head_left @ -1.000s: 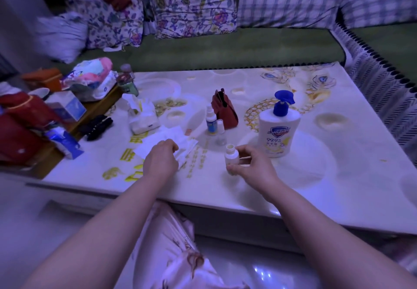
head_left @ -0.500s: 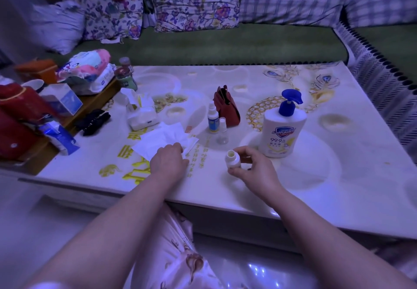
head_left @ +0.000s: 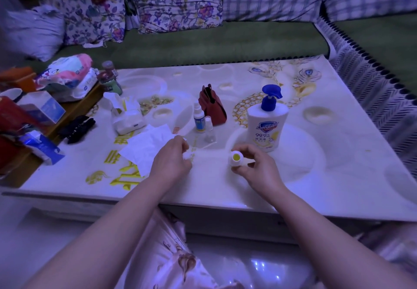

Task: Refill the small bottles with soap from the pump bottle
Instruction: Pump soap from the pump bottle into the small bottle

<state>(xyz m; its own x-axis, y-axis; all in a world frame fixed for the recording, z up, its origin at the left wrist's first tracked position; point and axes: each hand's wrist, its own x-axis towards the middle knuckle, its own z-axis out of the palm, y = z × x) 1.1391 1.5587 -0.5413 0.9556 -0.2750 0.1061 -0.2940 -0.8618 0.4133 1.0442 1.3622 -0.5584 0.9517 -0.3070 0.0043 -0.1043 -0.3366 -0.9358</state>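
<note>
While your right hand (head_left: 257, 169) grips the small white bottle (head_left: 235, 158), fingers and thumb curled round its body, the mouth stands uncapped and faces up toward you. The bottle is upright over the near half of the table (head_left: 316, 171). I cannot tell whether its base rests on the top.

Observation: yellow soap shows inside the neck, close to the rim.
Judgement: this bottle is full or nearly so, so the step in hand is closing it, not pumping.

Your left hand (head_left: 171, 161) has its fingers curled round a small white piece (head_left: 187, 154), near the bottle on its left and not touching it. It is too pale and small to tell whether it is a cap or a wad of tissue.

Next move, as judged: if it is the cap, bring it over the mouth, seat it square, then turn. Keep the bottle upright, because the level is high and a tilt would likely spill. If it is tissue, wipe the rim first.

The pump bottle (head_left: 267, 128) stands upright just behind your right hand, untouched, with its blue spout turned to your right.

Left of it, in front of a red pouch (head_left: 213, 108), stand a spray bottle (head_left: 199, 119) with a blue label and a clear bottle (head_left: 208, 132), side by side. Their fill cannot be read. By my estimate the task is partway done.
</note>
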